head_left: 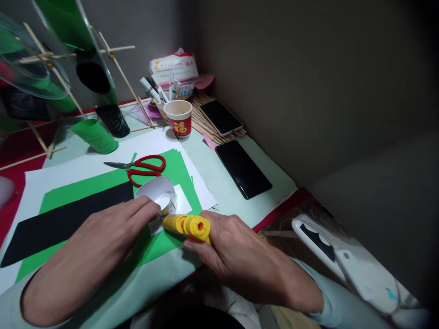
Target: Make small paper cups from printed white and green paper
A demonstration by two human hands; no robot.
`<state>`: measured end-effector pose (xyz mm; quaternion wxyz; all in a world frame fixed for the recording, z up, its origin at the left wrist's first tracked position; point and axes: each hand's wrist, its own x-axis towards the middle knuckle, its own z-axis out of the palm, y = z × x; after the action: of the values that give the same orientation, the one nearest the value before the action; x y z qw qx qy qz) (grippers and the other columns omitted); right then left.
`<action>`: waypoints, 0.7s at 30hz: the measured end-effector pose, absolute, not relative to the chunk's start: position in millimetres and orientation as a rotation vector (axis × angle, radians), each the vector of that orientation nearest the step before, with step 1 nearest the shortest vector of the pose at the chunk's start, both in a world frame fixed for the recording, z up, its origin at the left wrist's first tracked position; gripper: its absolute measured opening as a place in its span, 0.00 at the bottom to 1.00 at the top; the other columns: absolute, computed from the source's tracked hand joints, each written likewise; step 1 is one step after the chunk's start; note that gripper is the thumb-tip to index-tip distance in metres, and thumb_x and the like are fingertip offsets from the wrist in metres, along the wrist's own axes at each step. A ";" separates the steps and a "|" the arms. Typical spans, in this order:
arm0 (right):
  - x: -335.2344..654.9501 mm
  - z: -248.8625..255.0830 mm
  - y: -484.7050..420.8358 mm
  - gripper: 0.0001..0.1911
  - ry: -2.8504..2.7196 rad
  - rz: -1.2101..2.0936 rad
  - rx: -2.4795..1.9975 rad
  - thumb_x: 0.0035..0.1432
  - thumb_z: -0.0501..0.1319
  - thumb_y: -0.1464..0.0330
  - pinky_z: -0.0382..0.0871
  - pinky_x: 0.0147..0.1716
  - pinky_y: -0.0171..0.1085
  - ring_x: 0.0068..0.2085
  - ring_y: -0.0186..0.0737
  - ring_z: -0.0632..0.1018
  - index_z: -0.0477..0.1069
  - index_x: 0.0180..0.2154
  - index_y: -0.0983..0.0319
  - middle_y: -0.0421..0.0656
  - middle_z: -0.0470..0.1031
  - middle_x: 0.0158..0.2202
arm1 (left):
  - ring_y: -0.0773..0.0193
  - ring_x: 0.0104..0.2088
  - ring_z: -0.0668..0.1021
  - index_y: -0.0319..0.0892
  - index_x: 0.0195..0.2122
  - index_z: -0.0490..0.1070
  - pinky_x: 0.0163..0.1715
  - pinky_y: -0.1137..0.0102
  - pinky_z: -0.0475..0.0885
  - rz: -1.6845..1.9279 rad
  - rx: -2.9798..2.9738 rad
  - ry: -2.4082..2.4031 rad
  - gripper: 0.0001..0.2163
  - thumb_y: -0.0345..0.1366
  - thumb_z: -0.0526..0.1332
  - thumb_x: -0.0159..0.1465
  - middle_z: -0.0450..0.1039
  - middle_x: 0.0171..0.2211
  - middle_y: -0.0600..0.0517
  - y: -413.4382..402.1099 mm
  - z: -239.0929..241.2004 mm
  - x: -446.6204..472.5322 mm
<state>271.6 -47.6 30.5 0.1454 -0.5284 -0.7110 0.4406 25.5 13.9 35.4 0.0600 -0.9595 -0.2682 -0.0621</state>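
Note:
My left hand (113, 228) is closed, its fingers pinching the near wall of a white paper ring (157, 189), which looks like a section of a paper cup. Beneath the ring lies a small piece of white paper (183, 198) on green sheets. My right hand (226, 242) is wrapped round a yellow glue gun (187, 226), whose front end points at the ring's lower edge; whether it touches is hidden. Just beyond the ring rest red-handled scissors (147, 169), blades to the left. A strip of black paper (68, 219) lies by my left wrist.
At the back left stands a wooden stick frame (120, 73) with green and black paper parts. A green paper tube (96, 137), a red and white paper cup (178, 121), markers (159, 89), wooden sticks (199, 116) and two phones (243, 169) lie farther back. A wall rises at right.

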 end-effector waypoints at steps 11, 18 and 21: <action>314.6 26.3 -60.5 0.22 -1.877 0.928 -1.403 0.75 0.53 0.56 0.61 0.31 0.38 0.30 0.38 0.70 0.63 0.29 0.58 0.38 0.69 0.28 | 0.54 0.61 0.77 0.64 0.75 0.40 0.52 0.64 0.75 -0.028 -2.986 -1.150 0.32 0.30 0.47 0.73 0.63 0.72 0.55 17.9 19.2 -16.5; 325.6 34.4 -59.1 0.22 -1.724 0.942 -1.414 0.73 0.55 0.56 0.58 0.28 0.37 0.26 0.36 0.66 0.63 0.27 0.58 0.37 0.66 0.25 | 0.53 0.54 0.78 0.63 0.69 0.57 0.51 0.66 0.67 -0.158 -2.942 -1.096 0.25 0.35 0.49 0.73 0.71 0.63 0.54 22.1 22.1 -29.3; 325.8 32.5 -54.3 0.23 -1.729 0.953 -1.391 0.74 0.55 0.57 0.56 0.28 0.37 0.24 0.34 0.62 0.59 0.26 0.58 0.35 0.60 0.24 | 0.52 0.56 0.76 0.63 0.69 0.56 0.54 0.64 0.65 -0.219 -2.962 -1.147 0.23 0.40 0.49 0.74 0.72 0.61 0.52 15.2 26.0 -27.9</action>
<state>325.8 -54.3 32.5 0.3553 -0.5385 -0.6690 0.3690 -27.9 15.2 26.0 -0.0211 -0.9301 -0.3601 -0.0686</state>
